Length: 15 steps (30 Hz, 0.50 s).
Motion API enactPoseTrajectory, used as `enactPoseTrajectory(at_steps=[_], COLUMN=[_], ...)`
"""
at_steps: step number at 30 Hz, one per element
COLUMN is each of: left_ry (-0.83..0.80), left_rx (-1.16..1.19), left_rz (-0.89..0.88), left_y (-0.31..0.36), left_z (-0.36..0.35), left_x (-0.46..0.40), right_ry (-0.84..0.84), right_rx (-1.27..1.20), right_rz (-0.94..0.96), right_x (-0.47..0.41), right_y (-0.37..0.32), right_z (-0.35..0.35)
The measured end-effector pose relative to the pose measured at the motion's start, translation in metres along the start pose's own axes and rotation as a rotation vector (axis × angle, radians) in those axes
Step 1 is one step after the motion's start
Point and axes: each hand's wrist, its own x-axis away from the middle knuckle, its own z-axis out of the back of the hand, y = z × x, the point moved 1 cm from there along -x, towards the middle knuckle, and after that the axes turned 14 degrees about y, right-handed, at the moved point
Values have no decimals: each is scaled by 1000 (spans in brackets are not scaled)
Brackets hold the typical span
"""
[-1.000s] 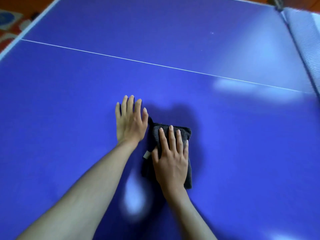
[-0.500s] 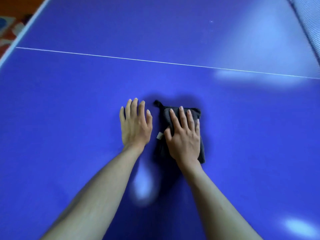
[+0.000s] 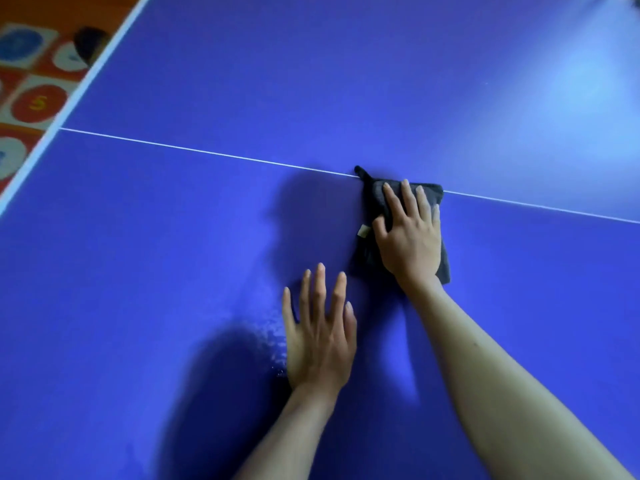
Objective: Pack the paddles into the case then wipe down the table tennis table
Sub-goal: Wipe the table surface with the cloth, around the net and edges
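The blue table tennis table [image 3: 173,254] fills the view, with a thin white centre line [image 3: 207,153] across it. A folded dark grey cloth [image 3: 372,202] with a small loop and a pale tag lies on that line. My right hand [image 3: 408,233] presses flat on the cloth, fingers spread forward. Nearer to me and to the left, my left hand [image 3: 320,330] rests flat on the bare table, fingers apart, holding nothing. A faint damp streak shows beside the left hand. No paddles or case are in view.
The table's white-edged side [image 3: 69,105] runs along the upper left. Beyond it lies a floor mat [image 3: 31,98] with coloured circles. Light glare marks the table at the upper right.
My right hand has pushed the cloth forward, away from me, up onto the white line. The left hand stays flat on the table and now lies behind the cloth.
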Motion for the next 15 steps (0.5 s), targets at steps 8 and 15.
enactPoseTrajectory(at_steps=[8, 15], left_ry=[24, 118], left_rx=[57, 167], left_rz=[4, 33], left_y=[1, -3], left_z=[-8, -3], left_x=[2, -3], right_ry=[8, 3], right_rx=[12, 1], right_rz=[21, 60], right_x=[-16, 55], right_y=[-2, -25], right_z=[-15, 8])
